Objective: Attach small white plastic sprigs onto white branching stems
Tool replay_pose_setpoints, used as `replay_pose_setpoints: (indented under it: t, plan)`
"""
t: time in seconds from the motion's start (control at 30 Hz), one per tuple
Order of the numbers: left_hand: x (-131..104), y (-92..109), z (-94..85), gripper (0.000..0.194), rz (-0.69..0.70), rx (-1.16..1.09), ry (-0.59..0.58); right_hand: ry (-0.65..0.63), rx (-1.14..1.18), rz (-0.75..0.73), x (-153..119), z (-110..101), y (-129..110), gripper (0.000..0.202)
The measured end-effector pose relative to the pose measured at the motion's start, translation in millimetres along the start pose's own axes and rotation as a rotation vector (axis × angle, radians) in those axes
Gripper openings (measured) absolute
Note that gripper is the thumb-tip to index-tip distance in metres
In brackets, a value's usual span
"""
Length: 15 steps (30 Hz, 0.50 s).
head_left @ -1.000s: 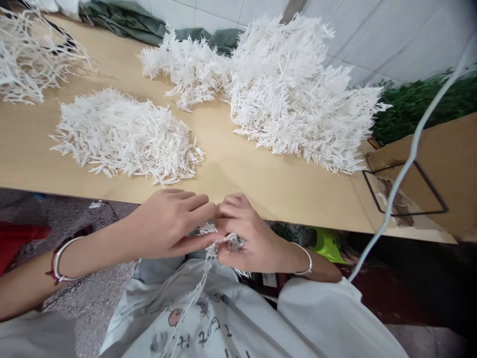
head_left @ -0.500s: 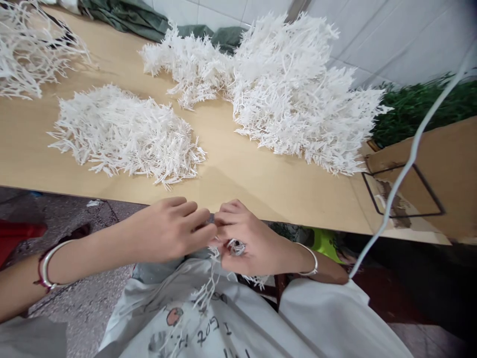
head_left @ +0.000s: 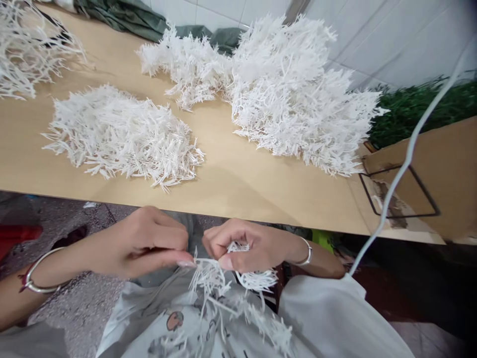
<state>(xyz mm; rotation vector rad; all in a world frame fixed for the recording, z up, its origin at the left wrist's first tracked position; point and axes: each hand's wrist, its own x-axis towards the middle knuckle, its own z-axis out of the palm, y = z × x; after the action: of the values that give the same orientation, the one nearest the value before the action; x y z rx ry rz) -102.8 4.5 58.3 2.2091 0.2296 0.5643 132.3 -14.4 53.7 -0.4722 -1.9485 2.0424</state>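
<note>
My left hand (head_left: 149, 243) pinches one end of a short white strand at its thumb and fingertip, in front of the table edge. Facing it, my right hand (head_left: 249, 243) grips the other end, with its fingers curled around more white sprigs. A white branching piece (head_left: 212, 276) hangs below both hands, and further sprigs (head_left: 270, 328) lie against the printed shirt. Beyond the hands, a heap of short white sprigs (head_left: 122, 134) rests on the table (head_left: 223, 184). A larger white heap (head_left: 290, 94) stands to its right.
At the far left are loose white curly stems (head_left: 22, 54). A dark green cloth (head_left: 130, 20) runs along the wall. On the right are a cardboard box (head_left: 447, 174), green foliage (head_left: 421, 109), a black wire frame (head_left: 436, 211) and a hanging white cable (head_left: 406, 159).
My hands have moved apart and slightly down, with a strand now stretched between them. More white sprigs show below them, over the shirt.
</note>
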Motion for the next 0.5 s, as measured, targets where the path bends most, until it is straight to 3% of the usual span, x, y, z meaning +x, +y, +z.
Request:
replay_pose_setpoints:
  t: [0.2, 0.37, 0.43, 0.5]
  plan:
    - [-5.3, -1.8, 8.1, 0.034, -0.164, -0.357, 0.062, -0.03, 0.151, -0.052, 3.2, -1.7, -0.7, 0.032]
    - [0.6, 0.7, 43.4, 0.051, -0.128, -0.784, 0.197, -0.064, 0.211, -0.259, 11.5, 4.9, 7.7, 0.036]
    - [5.1, 0.1, 59.1, 0.056, -0.114, -0.674, 0.291, -0.031, 0.197, -0.329, 14.4, 7.8, 11.3, 0.037]
    - [4.9, -1.7, 70.4, 0.061, -0.145, -0.214, 0.302, 0.017, 0.142, -0.4, 14.9, 10.6, 13.1, 0.037]
